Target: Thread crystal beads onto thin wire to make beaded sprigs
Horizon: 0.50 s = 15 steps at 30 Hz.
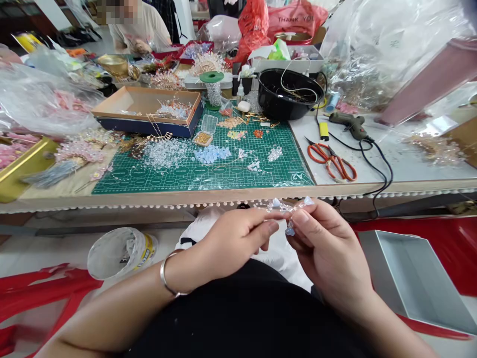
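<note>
In front of my lap, below the table edge, I hold a beaded flower sprig point(286, 208) with pale blue blossoms and clear beads. My right hand point(328, 243) pinches it between thumb and fingers. From the other side my left hand point(234, 236), a silver bangle on its wrist, is closed against the sprig, its index finger reaching along the beads. The exact grip of the left fingertips is partly hidden. On the green cutting mat point(156, 179) beyond lie blue flower pieces point(212, 154), a heap of clear beads point(167, 153) and a small box of gold beads point(203, 138).
Red-handled scissors point(330, 161) and a glue gun point(348, 124) with a looping cable lie right of the mat. Behind stand a black basin point(289, 94), a wire spool point(212, 89) and a shallow box point(145, 112). A plastic bucket point(121, 252) is below left. Another person sits across.
</note>
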Each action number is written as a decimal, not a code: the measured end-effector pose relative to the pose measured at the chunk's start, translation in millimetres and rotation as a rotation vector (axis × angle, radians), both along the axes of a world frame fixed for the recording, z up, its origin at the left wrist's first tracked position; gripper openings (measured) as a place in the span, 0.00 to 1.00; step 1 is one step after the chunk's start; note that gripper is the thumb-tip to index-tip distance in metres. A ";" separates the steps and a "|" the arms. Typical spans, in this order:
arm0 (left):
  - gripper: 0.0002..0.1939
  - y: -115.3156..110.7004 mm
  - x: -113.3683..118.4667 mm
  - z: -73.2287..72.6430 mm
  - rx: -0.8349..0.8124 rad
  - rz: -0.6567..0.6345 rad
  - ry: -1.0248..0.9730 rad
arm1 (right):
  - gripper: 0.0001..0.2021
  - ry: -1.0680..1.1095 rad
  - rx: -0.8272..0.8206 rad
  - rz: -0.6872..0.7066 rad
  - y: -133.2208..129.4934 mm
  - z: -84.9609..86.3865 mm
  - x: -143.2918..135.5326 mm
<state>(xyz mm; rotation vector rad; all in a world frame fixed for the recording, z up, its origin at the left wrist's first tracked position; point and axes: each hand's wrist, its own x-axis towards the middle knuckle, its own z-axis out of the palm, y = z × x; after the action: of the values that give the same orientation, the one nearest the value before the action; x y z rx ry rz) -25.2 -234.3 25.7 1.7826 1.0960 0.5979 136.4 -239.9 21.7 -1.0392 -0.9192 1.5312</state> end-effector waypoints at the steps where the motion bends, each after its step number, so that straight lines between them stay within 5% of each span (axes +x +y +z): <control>1: 0.20 0.9 -0.1 -1.3 -0.116 0.020 -0.081 | 0.07 -0.013 -0.003 0.001 -1.1 0.0 0.5; 4: 0.29 2.1 -1.9 -5.6 -0.181 0.106 -0.204 | 0.06 -0.042 -0.034 -0.004 -4.0 0.1 2.7; 7: 0.23 1.2 -3.8 -8.8 -0.119 0.173 -0.218 | 0.05 -0.039 -0.069 -0.002 -6.2 0.5 5.7; 15: 0.17 3.6 3.5 -22.1 -0.371 0.061 -0.429 | 0.10 0.119 -0.287 0.278 -9.5 0.8 14.6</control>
<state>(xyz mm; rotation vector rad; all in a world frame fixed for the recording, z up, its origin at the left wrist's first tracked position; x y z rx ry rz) -21.7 -230.7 3.5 1.2332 0.8945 0.7212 151.1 -249.4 22.5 -1.0382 -0.7999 1.9801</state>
